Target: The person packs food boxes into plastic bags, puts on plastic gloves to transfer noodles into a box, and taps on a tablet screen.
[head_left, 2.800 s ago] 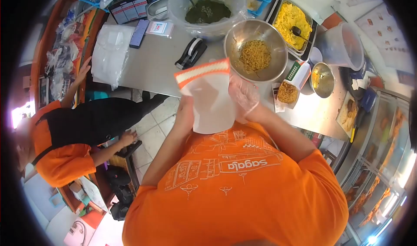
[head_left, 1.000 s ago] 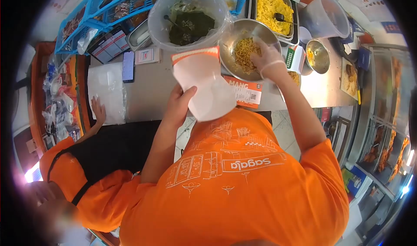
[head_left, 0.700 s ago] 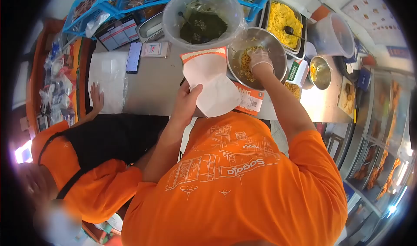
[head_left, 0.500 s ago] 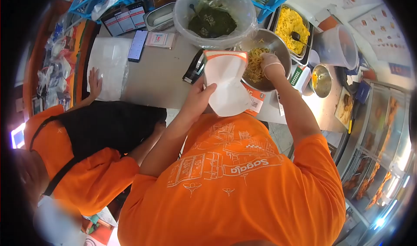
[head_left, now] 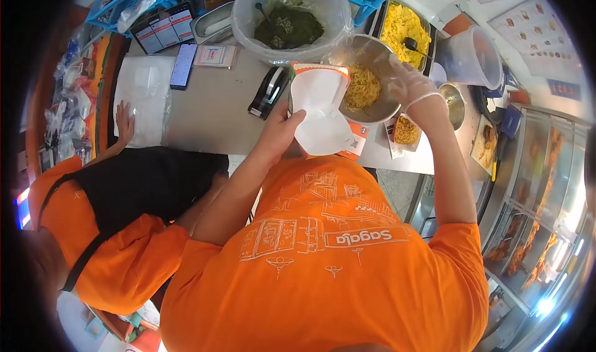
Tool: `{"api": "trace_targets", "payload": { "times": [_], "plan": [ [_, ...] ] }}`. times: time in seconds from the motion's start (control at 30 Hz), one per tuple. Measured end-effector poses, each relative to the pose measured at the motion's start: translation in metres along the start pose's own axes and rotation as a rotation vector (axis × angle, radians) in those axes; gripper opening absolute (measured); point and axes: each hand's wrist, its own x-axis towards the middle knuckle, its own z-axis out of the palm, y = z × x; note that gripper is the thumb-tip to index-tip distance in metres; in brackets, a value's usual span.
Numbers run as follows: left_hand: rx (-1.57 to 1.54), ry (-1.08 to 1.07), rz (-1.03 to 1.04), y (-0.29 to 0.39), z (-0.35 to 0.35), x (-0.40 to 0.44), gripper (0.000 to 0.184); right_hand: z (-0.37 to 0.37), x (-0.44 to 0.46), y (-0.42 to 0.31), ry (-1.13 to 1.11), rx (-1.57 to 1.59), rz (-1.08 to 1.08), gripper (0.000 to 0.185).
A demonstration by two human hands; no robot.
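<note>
My left hand [head_left: 285, 128] grips the lower left edge of an opened paper box [head_left: 320, 113], its white inside facing up and an orange band along the top. My right hand [head_left: 419, 91], in a clear glove, is raised over the right rim of the steel bowl [head_left: 388, 107]; its fingers are smeared by motion. Yellow noodles [head_left: 362, 88] lie in the bowl, just right of the paper box. A filled box of noodles [head_left: 406, 130] stands on the counter below my right hand. Partly behind the paper box is an orange printed card [head_left: 362, 132].
A tub of dark green food [head_left: 292, 23] and a tray of yellow food [head_left: 403, 32] stand at the back. A tape dispenser [head_left: 269, 92], phone [head_left: 183, 66] and plastic bags [head_left: 144, 97] lie leftward. A co-worker's hand [head_left: 125, 122] touches the bags.
My right hand has come out of the noodles and moved right and up to the bowl's rim. My left hand took the box alone earlier and still holds it.
</note>
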Motion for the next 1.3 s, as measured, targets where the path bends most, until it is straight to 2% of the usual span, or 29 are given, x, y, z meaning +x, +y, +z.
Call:
{"api": "trace_targets", "payload": {
  "times": [0.03,0.1,0.13,0.2,0.23,0.27,0.3,0.33,0.37,0.4,0.47,0.5,0.53,0.57,0.6,0.67,0.7,0.77,0.83,0.87,0.93,1.0,1.03,1.13,1.17,1.2,1.23,1.27,1.3],
  "plan": [
    [0.004,-0.001,0.000,0.000,-0.002,-0.001,0.045,-0.014,-0.001,-0.006,0.002,0.002,0.002,0.044],
    [-0.048,0.011,-0.006,0.001,-0.005,-0.002,0.045,-0.050,-0.009,-0.025,-0.138,-0.032,0.269,0.032],
    [-0.046,0.017,0.005,0.003,-0.003,-0.004,0.045,-0.052,-0.017,-0.023,-0.056,0.020,0.340,0.031],
    [0.052,0.128,-0.145,0.015,-0.001,-0.011,0.048,-0.046,-0.037,-0.017,0.191,0.185,0.384,0.032],
    [0.203,0.038,0.003,-0.008,-0.018,0.000,0.053,-0.035,-0.045,0.001,0.145,0.001,0.221,0.030],
    [0.345,0.218,0.116,-0.056,-0.028,0.018,0.056,-0.006,-0.055,0.018,0.273,0.049,0.176,0.029],
    [0.399,0.369,0.230,-0.038,-0.019,0.002,0.054,0.020,-0.064,0.036,0.284,-0.308,-0.150,0.026],
    [0.292,0.258,0.079,-0.030,-0.019,-0.005,0.054,0.020,-0.066,0.016,-0.086,0.462,0.259,0.037],
    [0.362,0.280,0.147,-0.040,-0.019,-0.003,0.053,0.012,-0.069,-0.013,-0.179,0.109,-0.060,0.048],
    [0.324,0.310,0.270,-0.059,-0.016,0.002,0.049,0.029,-0.080,-0.030,-0.267,-0.260,-0.139,0.048],
    [0.323,0.273,0.276,-0.048,0.002,-0.007,0.044,0.037,-0.089,-0.013,-0.549,0.041,-0.163,0.052],
    [0.311,0.316,0.297,-0.045,0.002,-0.013,0.044,0.049,-0.088,-0.009,-0.539,0.103,-0.269,0.051],
    [0.343,0.320,0.268,-0.045,0.010,-0.016,0.045,0.070,-0.090,-0.009,-0.605,0.568,0.014,0.050],
    [0.377,0.312,0.231,-0.046,0.019,-0.022,0.045,0.091,-0.092,-0.010,-0.569,1.034,0.316,0.048],
    [0.381,0.329,0.245,-0.043,0.030,-0.033,0.045,0.088,-0.097,-0.016,-0.568,1.036,0.292,0.048],
    [0.385,0.333,0.094,-0.031,0.051,-0.052,0.047,0.083,-0.097,-0.028,-0.646,1.410,0.525,0.050],
    [0.252,0.291,0.166,-0.056,0.058,-0.044,0.050,0.084,-0.101,-0.023,-0.642,1.411,0.511,0.050],
    [0.192,0.270,0.166,-0.071,0.078,-0.052,0.052,0.108,-0.102,-0.009,-0.644,1.166,0.348,0.053],
    [0.135,0.250,0.161,-0.090,0.098,-0.057,0.054,0.132,-0.107,0.014,-0.628,1.181,0.293,0.054],
    [0.007,0.194,0.161,-0.101,0.107,-0.057,0.056,0.143,-0.111,0.022,-0.621,1.193,0.257,0.055],
    [-0.113,0.148,0.163,-0.108,0.122,-0.062,0.059,0.149,-0.123,0.027,-0.555,1.466,0.296,0.057],
    [-0.178,0.044,0.057,-0.106,0.140,-0.073,0.068,0.134,-0.134,0.031,-0.558,1.536,0.466,0.057],
    [-0.085,0.054,0.167,-0.110,0.148,-0.074,0.075,0.130,-0.138,0.032,-0.562,1.558,0.525,0.057],
    [0.021,0.113,0.090,-0.116,0.159,-0.079,0.078,0.143,-0.144,0.052,-0.480,1.651,0.593,0.056],
    [0.063,0.078,-0.027,-0.107,0.160,-0.086,0.080,0.148,-0.140,0.062,-0.487,1.662,0.525,0.053],
    [0.072,-0.074,-0.030,-0.121,0.149,-0.079,0.080,0.147,-0.148,0.074,-0.454,1.681,0.496,0.050],
    [0.110,-0.057,-0.115,-0.094,0.158,-0.092,0.076,0.122,-0.154,0.072,-0.309,1.730,0.331,0.049],
    [0.153,-0.066,-0.080,-0.107,0.151,-0.090,0.069,0.141,-0.151,0.100,-0.172,1.708,0.196,0.048],
    [0.209,-0.065,-0.115,-0.109,0.148,-0.087,0.061,0.120,-0.148,0.116,-0.108,1.529,0.223,0.049]
  ]
}}
